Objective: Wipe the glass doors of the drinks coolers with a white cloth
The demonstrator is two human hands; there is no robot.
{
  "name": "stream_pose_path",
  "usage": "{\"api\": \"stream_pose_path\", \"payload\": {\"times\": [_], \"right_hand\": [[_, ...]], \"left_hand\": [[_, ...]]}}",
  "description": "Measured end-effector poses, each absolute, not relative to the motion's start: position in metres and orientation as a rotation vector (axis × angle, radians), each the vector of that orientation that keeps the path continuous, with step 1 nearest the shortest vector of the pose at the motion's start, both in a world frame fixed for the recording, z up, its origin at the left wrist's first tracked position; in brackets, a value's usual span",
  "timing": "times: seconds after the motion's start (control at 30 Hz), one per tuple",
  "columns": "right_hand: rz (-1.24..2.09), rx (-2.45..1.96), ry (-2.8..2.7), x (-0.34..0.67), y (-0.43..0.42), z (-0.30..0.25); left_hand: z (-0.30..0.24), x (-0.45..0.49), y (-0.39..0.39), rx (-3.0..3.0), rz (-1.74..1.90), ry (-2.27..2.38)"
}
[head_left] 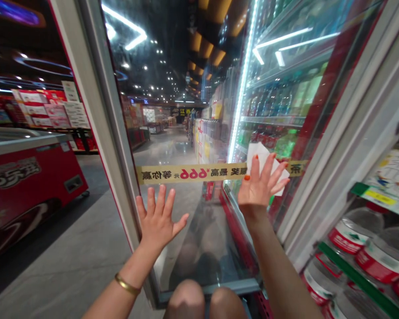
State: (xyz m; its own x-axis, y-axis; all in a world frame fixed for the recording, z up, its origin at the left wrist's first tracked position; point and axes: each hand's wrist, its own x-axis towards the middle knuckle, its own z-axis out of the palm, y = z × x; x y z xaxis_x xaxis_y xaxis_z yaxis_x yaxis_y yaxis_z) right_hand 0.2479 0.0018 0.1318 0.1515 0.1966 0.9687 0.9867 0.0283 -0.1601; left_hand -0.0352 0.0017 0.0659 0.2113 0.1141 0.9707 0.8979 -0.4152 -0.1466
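Here's the big one, a tall clear glass door in a pale metal frame (pixel 186 146), filling the middle of the view, with lit shelves of bottles (pixel 272 102) showing in its right part (seen through or mirrored, I can't tell which). Off to the left sits a red chest freezer with pale lettering (pixel 49 177); over on the right, clear plastic bottles with red-and-white labels (pixel 382 261) stand behind a green-edged shelf rail (pixel 355 277). Across the glass runs a pale yellow printed strip (pixel 193 173), its characters reversed. And now the hands! The left hand (pixel 158 223) is spread wide, fingers fanned just under that strip, palm toward the glass, holding nothing. The right hand (pixel 257 190) is spread wide too, flattening a thin white sheet (pixel 262 153) against the glass, right over the strip's right-hand stretch. Smallest of all, a gold-coloured bangle (pixel 127 284) circles the left wrist.
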Motion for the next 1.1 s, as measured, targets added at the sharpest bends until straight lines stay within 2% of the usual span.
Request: {"api": "stream_pose_path", "payload": {"times": [0.1, 0.23, 0.33, 0.5, 0.57, 0.67, 0.77, 0.87, 0.97, 1.1], "right_hand": [[-1.059, -1.271, -1.506, 0.209, -0.002, 0.142], [-1.181, -0.994, -1.884, 0.196, -0.023, 0.083], [-1.103, -1.116, -1.699, 0.235, -0.024, 0.059], [-0.879, -1.419, -1.202, 0.234, -0.009, 0.105], [-0.982, -1.353, -1.406, 0.207, -0.011, 0.104], [-1.165, -1.166, -1.751, 0.188, -0.023, 0.061], [-1.209, -1.136, -1.686, 0.222, -0.030, 0.028], [-1.037, -1.332, -1.342, 0.265, -0.020, 0.052], [-0.920, -1.415, -1.153, 0.263, -0.007, 0.091], [-1.024, -1.201, -1.633, 0.227, -0.009, 0.068]], "left_hand": [[0.067, -0.037, 0.001, -1.714, -1.273, -0.958], [0.069, -0.036, -0.001, -1.685, -1.278, -0.959], [0.070, -0.034, -0.001, -1.677, -1.278, -0.959], [0.070, -0.034, -0.002, -1.652, -1.318, -0.946], [0.069, -0.037, -0.002, -1.672, -1.327, -0.944], [0.067, -0.041, -0.003, -1.709, -1.327, -0.927], [0.065, -0.041, -0.004, -1.703, -1.318, -0.947], [0.066, -0.039, -0.006, -1.669, -1.306, -0.957], [0.068, -0.040, -0.007, -1.650, -1.277, -0.922], [0.068, -0.045, -0.005, -1.656, -1.252, -0.914]]}}
